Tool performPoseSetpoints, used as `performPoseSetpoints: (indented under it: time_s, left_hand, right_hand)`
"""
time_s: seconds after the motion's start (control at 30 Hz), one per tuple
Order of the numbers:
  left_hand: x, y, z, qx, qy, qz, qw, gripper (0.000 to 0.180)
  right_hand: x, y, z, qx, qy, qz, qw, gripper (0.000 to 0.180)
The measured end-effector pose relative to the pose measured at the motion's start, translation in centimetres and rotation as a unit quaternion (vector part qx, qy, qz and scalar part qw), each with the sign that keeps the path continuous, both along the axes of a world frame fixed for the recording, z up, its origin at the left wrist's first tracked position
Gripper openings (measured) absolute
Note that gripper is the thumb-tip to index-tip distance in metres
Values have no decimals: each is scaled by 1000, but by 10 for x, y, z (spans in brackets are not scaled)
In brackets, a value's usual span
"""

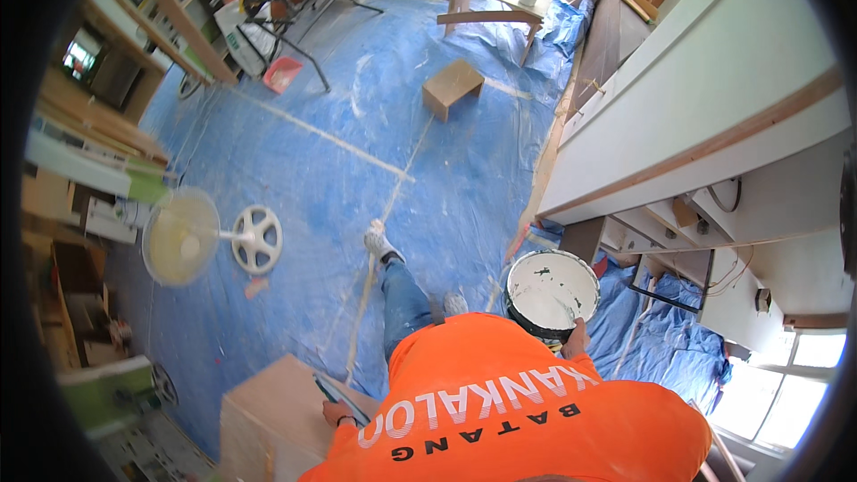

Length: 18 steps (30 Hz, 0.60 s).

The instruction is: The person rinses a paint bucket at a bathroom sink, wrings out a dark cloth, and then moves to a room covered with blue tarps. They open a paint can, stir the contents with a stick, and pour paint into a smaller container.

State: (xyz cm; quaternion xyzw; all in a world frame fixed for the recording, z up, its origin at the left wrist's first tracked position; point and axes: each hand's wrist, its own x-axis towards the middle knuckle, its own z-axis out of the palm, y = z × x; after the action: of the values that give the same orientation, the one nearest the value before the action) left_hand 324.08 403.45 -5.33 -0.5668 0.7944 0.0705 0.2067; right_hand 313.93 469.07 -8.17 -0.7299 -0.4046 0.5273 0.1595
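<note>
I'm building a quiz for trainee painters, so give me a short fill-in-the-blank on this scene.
1. The right hand holds a bucket of ____ paint.
2. The left hand rests on a ____ box.
3. The floor is covered with ____ plastic sheeting.
4. The person's shirt is ____.

Missing words: white; wooden; blue; orange

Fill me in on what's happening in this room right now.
A person in an orange shirt stands on blue floor sheeting beside white cabinets. The right hand holds a paint bucket, white inside, by its rim. The left hand rests on a plywood box beside a flat tool; whether it grips the tool is unclear. A standing fan is at the left.
</note>
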Motion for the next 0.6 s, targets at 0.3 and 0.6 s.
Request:
performPoseSetpoints:
  time_s: [0.3,0.6]
  left_hand:
    - [-350,-192,-76,152,-86,-216,961,54]
    - [-878,-151,57,129,358,-362,851,47]
  right_hand:
    - [-203,-123,-11,-27,5,-72,997,48]
    - [-427,-197,1,-37,27,-207,977,46]
